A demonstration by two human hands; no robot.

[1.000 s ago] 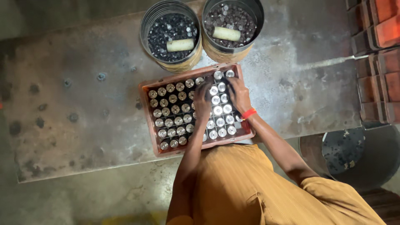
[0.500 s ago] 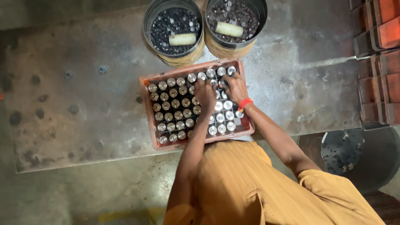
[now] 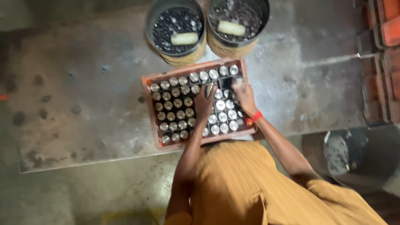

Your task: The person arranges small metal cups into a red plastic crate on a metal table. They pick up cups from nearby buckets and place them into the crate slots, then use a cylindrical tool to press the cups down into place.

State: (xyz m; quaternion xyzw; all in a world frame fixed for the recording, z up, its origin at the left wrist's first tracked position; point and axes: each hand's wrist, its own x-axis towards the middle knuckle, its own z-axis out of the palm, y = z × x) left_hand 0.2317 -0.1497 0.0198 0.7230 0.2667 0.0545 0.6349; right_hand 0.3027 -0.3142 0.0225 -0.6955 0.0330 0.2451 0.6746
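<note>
Hands over reddish-brown rectangular plastic crate (image 3: 146,85), set on grey stained concrete slab (image 3: 83,96). Crate filled with rows of round silvery metal caps (image 3: 173,104). Left hand (image 3: 205,104) lay flat near crate's middle, fingers together, pointing far. Right hand (image 3: 245,96), red band (image 3: 255,118) at wrist, reached toward far right corner; fingers blurred, cannot tell grip. Two round metal buckets (image 3: 177,31) of dark small pieces stood just beyond crate, pale cylinder (image 3: 184,39) lying in each.
</note>
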